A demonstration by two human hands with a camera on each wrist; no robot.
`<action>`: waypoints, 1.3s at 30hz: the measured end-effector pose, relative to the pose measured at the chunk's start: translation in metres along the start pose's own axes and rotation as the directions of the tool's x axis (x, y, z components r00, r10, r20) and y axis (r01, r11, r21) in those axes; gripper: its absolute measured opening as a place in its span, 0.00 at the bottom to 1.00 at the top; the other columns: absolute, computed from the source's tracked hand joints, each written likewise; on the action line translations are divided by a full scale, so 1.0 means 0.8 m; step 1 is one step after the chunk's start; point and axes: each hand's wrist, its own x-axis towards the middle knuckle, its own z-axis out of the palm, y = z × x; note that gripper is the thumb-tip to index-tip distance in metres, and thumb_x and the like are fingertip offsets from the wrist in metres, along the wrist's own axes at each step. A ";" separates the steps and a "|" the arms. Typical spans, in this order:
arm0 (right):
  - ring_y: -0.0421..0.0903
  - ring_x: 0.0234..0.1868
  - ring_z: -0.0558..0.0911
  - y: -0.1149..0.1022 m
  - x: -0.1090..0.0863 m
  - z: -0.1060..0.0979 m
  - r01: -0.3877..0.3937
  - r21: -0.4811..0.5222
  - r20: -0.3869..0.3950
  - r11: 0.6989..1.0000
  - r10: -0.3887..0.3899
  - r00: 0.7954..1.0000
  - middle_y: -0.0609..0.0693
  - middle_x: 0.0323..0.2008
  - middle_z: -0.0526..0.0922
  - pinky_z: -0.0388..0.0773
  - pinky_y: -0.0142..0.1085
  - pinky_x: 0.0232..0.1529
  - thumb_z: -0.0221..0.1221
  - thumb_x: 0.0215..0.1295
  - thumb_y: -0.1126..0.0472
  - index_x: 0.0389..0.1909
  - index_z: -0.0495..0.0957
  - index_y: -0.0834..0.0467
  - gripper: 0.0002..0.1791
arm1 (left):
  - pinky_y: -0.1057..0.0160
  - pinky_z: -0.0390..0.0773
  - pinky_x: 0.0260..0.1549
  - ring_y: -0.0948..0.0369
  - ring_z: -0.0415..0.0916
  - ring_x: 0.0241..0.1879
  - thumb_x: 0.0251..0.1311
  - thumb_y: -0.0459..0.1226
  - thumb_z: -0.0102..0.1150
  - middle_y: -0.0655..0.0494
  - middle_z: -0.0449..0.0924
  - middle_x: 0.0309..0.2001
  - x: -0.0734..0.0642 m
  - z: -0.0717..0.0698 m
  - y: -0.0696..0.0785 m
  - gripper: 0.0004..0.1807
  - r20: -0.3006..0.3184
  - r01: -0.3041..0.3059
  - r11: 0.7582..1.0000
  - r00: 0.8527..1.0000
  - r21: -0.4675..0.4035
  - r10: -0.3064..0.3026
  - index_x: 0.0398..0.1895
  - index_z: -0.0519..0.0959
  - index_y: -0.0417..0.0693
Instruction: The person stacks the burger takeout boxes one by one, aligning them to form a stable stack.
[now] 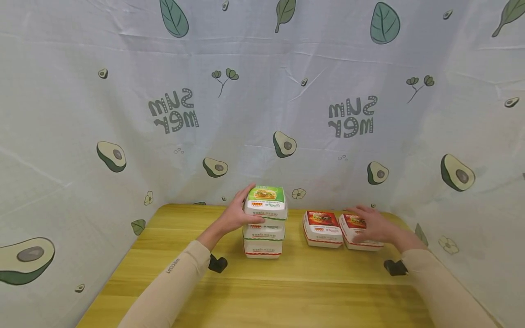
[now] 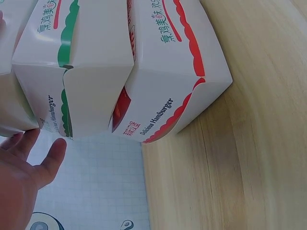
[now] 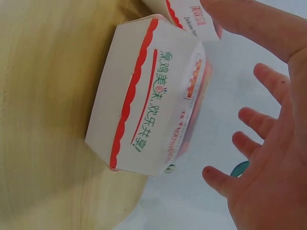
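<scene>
Three hamburger boxes stand stacked at the middle of the table. The top hamburger box [image 1: 266,209] has a green lid picture; my left hand [image 1: 234,216] grips it from the left side, thumb across its front. Under it sit a green-trimmed box [image 1: 264,233] and a red-trimmed box [image 1: 263,249] at the bottom. My right hand [image 1: 379,227] hovers over the right one of two red-lidded hamburger boxes [image 1: 364,245]. In the right wrist view its fingers are spread, apart from the white box [image 3: 144,96]. The other red-lidded box [image 1: 323,230] lies just left.
The wooden table [image 1: 262,300] ends at a hanging cloth [image 1: 254,114] printed with avocados and leaves. Black wrist-worn pieces show by the left sleeve [image 1: 172,284] and the right sleeve [image 1: 439,282].
</scene>
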 end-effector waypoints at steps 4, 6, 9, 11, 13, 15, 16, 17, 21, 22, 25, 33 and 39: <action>0.78 0.69 0.54 0.006 0.001 0.003 -0.033 0.008 0.016 0.999 0.033 0.999 0.74 0.73 0.53 0.59 0.76 0.59 0.78 0.45 0.48 0.74 0.62 0.57 0.56 | 0.44 0.67 0.64 0.48 0.64 0.65 0.49 0.39 0.78 0.43 0.49 0.77 0.001 0.000 0.001 0.62 0.008 0.002 1.000 1.000 0.008 -0.002 0.82 0.46 0.60; 0.78 0.68 0.55 0.008 0.002 0.004 -0.034 0.002 0.018 0.999 0.033 0.999 0.74 0.73 0.53 0.60 0.75 0.59 0.78 0.45 0.48 0.75 0.61 0.58 0.56 | 0.44 0.67 0.65 0.47 0.64 0.65 0.49 0.38 0.78 0.42 0.47 0.78 0.001 0.000 0.001 0.62 0.011 0.003 1.000 1.000 0.009 -0.003 0.82 0.45 0.59; 0.77 0.68 0.57 0.012 0.003 0.006 -0.033 -0.015 0.016 0.999 0.033 0.999 0.74 0.72 0.54 0.62 0.74 0.59 0.78 0.44 0.49 0.75 0.61 0.58 0.57 | 0.44 0.67 0.64 0.48 0.64 0.65 0.50 0.39 0.78 0.43 0.47 0.77 0.001 0.000 0.001 0.62 0.012 0.007 1.000 1.000 0.011 -0.007 0.82 0.45 0.58; 0.77 0.67 0.56 0.014 0.006 0.008 -0.034 -0.026 0.013 0.999 0.034 0.999 0.75 0.71 0.55 0.62 0.74 0.59 0.78 0.43 0.50 0.75 0.60 0.60 0.58 | 0.45 0.67 0.64 0.48 0.65 0.64 0.50 0.40 0.78 0.44 0.49 0.77 0.001 -0.001 0.000 0.61 0.008 0.007 1.000 1.000 0.009 -0.007 0.82 0.46 0.59; 0.77 0.67 0.56 0.016 0.010 0.011 -0.043 -0.032 0.013 0.999 0.044 0.999 0.75 0.71 0.55 0.61 0.74 0.59 0.79 0.41 0.50 0.75 0.59 0.60 0.59 | 0.45 0.68 0.64 0.49 0.65 0.63 0.49 0.40 0.78 0.45 0.51 0.76 0.000 -0.002 0.000 0.60 0.001 0.006 1.000 1.000 0.009 -0.006 0.82 0.48 0.60; 0.77 0.68 0.54 0.020 0.014 0.014 -0.051 -0.037 0.016 0.998 0.051 0.999 0.76 0.71 0.54 0.60 0.74 0.60 0.79 0.41 0.50 0.75 0.58 0.61 0.60 | 0.45 0.68 0.63 0.50 0.66 0.63 0.48 0.41 0.79 0.46 0.52 0.76 0.000 -0.003 0.000 0.60 -0.008 0.004 1.000 1.000 0.011 -0.004 0.81 0.49 0.62; 0.77 0.68 0.54 0.022 0.015 0.015 -0.051 -0.040 0.016 0.998 0.052 0.999 0.76 0.71 0.55 0.59 0.75 0.60 0.79 0.41 0.50 0.75 0.58 0.62 0.61 | 0.45 0.68 0.63 0.50 0.66 0.63 0.48 0.42 0.79 0.46 0.52 0.76 0.000 -0.003 0.000 0.60 -0.013 0.001 1.000 1.000 0.012 -0.001 0.81 0.49 0.62; 0.77 0.68 0.54 0.024 0.017 0.016 -0.049 -0.042 0.015 0.998 0.049 0.999 0.76 0.71 0.55 0.59 0.75 0.61 0.79 0.40 0.50 0.75 0.58 0.62 0.61 | 0.46 0.68 0.63 0.51 0.66 0.63 0.48 0.42 0.79 0.47 0.53 0.75 0.000 -0.004 -0.001 0.60 -0.018 0.000 1.000 1.000 0.010 0.000 0.81 0.50 0.63; 0.77 0.67 0.55 0.033 0.022 0.020 -0.048 -0.048 0.019 0.998 0.049 0.999 0.76 0.70 0.56 0.59 0.74 0.61 0.79 0.41 0.50 0.75 0.58 0.64 0.61 | 0.46 0.68 0.63 0.51 0.66 0.62 0.46 0.42 0.80 0.48 0.54 0.74 0.000 -0.002 -0.003 0.61 -0.024 -0.003 1.000 1.000 0.003 0.003 0.81 0.51 0.65; 0.78 0.67 0.55 0.036 0.022 0.021 -0.048 -0.049 0.020 0.998 0.049 0.999 0.76 0.70 0.56 0.60 0.74 0.60 0.79 0.40 0.50 0.74 0.58 0.65 0.61 | 0.46 0.68 0.63 0.51 0.66 0.62 0.46 0.42 0.80 0.48 0.54 0.74 0.001 -0.002 -0.004 0.61 -0.020 -0.006 1.000 1.000 0.003 0.006 0.81 0.51 0.64; 0.77 0.66 0.58 0.041 0.021 0.022 -0.063 -0.054 0.029 0.997 0.064 0.998 0.76 0.70 0.57 0.63 0.73 0.59 0.79 0.41 0.51 0.74 0.59 0.65 0.60 | 0.47 0.68 0.63 0.52 0.66 0.62 0.45 0.43 0.81 0.49 0.53 0.74 0.002 0.002 -0.004 0.62 -0.005 -0.010 1.000 1.000 0.003 0.010 0.81 0.50 0.63; 0.74 0.65 0.62 0.037 0.016 0.020 -0.077 -0.023 0.077 0.997 0.079 0.994 0.71 0.70 0.61 0.64 0.72 0.58 0.77 0.43 0.53 0.73 0.63 0.60 0.55 | 0.47 0.69 0.63 0.52 0.67 0.62 0.47 0.41 0.80 0.49 0.53 0.74 0.001 0.003 -0.005 0.60 -0.012 -0.004 1.000 1.000 -0.013 0.004 0.81 0.50 0.63; 0.74 0.64 0.61 0.042 0.017 0.024 -0.080 -0.023 0.072 0.997 0.082 0.994 0.73 0.70 0.59 0.65 0.72 0.57 0.78 0.41 0.52 0.74 0.61 0.60 0.57 | 0.47 0.69 0.63 0.52 0.66 0.62 0.47 0.42 0.80 0.49 0.53 0.74 0.001 0.001 -0.004 0.61 -0.006 0.000 1.000 1.000 -0.004 0.000 0.81 0.50 0.66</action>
